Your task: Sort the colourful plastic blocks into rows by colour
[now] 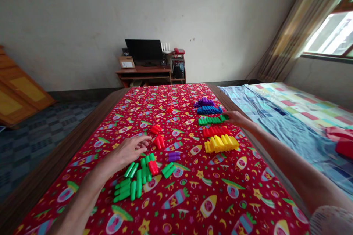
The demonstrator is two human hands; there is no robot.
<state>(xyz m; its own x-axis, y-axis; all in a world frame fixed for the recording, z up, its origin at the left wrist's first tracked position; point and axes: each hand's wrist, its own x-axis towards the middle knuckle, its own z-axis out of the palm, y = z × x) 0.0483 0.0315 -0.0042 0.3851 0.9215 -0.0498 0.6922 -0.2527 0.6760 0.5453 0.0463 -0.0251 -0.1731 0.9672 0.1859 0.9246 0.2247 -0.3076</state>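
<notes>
My right hand [234,117] pinches a green plastic tube block at the right end of a green row [210,120]. My left hand [135,148], empty with fingers loosely bent and apart, hovers above a scatter of green tube blocks [139,180]. Just right of its fingertips lie red blocks [159,141]. Another red block [153,167] rests among the green ones. A purple block [174,156] and a separate green block [168,170] lie nearby. On the right, purple [204,102], blue [209,110], red [216,132] and yellow [221,143] blocks are grouped by colour.
A red patterned cloth [190,198] covers the long table. One red block [169,109] lies farther back. Beyond the table stands a desk [143,69] with a monitor [143,51]. A bed [278,117] adjoins on the right, and a wooden cabinet [22,88] is at left.
</notes>
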